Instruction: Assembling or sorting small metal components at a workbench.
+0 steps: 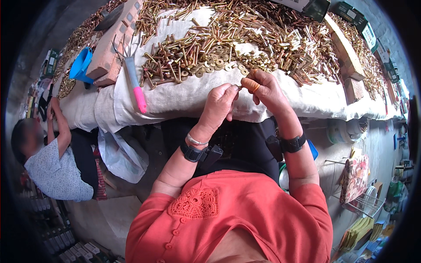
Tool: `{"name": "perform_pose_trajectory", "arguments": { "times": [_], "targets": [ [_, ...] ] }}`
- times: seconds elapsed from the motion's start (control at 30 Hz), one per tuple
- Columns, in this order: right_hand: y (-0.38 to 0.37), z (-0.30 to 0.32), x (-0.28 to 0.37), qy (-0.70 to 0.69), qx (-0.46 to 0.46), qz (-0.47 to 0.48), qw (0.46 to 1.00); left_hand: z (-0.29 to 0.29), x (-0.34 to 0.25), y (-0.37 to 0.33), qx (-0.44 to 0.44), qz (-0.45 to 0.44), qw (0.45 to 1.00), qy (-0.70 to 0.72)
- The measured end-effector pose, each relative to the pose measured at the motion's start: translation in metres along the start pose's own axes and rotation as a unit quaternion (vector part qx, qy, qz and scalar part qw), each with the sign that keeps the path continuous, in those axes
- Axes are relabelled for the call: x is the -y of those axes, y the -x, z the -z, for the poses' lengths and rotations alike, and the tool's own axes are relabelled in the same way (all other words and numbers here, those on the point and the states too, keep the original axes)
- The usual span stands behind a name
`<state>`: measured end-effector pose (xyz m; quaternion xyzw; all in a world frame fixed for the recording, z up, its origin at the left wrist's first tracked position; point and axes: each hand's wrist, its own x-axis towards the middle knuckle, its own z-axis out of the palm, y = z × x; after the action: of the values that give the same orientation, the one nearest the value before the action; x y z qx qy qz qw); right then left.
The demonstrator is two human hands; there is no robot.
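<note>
Pale cloth covers the tabletop (175,103), where brass-coloured bolts (175,55) lie in wide, loose heaps, with flat washers (215,63) gathered near the front edge, just beyond the hands. Between the fingertips, over that near edge, is a small metal piece (239,87), its exact shape too small to tell. Thumb and finger of the left hand (218,103) pinch it; the right hand (269,93), an orange cover on one finger, meets it from the other side, its grip also closed on the piece. Among the containers, a blue cup (80,65) sits at the left beside a reddish block (103,63); its contents cannot be made out. One dark box (319,9) rests at the far side, and green boxes (369,37) line the far right, their insides hidden. Below the tabletop, a white plastic bag (123,158) hangs at the left, near a seated co-worker (61,171), and a whitish bucket (337,132) stands at the right, its contents unclear.
</note>
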<state>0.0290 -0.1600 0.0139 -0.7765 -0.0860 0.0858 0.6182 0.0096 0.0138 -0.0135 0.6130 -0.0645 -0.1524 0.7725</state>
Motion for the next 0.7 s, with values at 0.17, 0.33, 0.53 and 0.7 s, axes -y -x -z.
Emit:
{"name": "perform_pose_trajectory", "arguments": {
  "times": [0.17, 0.33, 0.53, 0.7],
  "targets": [
    [-0.004, -0.005, -0.013, -0.076, 0.006, 0.02, 0.997, 0.003, -0.001, 0.0, -0.003, -0.003, 1.0, -0.011],
    [-0.003, -0.006, -0.009, -0.087, 0.031, 0.033, 0.995, 0.007, 0.002, 0.002, -0.007, -0.014, 0.998, -0.059],
    [0.002, -0.009, -0.003, -0.082, 0.037, 0.088, 0.992, 0.012, -0.007, 0.006, 0.038, 0.087, 0.99, 0.107],
    [0.008, -0.005, 0.01, -0.046, 0.064, 0.062, 0.995, 0.008, -0.009, 0.014, 0.04, 0.068, 0.992, 0.096]
  ]
}}
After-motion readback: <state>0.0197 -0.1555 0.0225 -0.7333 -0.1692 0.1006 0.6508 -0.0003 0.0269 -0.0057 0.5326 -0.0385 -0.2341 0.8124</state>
